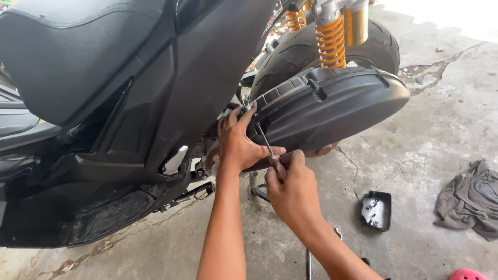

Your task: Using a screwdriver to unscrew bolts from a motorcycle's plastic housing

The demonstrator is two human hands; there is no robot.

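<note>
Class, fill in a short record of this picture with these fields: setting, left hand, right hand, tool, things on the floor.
setting: black scooter parked on cracked concrete floor
left hand: left hand pressed against the black plastic cover beside the rear wheel
right hand: right hand grips the tool's handle
tool: thin screwdriver, tip up at the cover's front edge
things on the floor: small black lid, grey rag

Person's body, head view: two bare forearms, sleeveless within the frame. Left grip [238, 142]: bare hand, no glove, ring or watch. Right grip [291, 189]: likewise bare, short nails, wrist unadorned.
</note>
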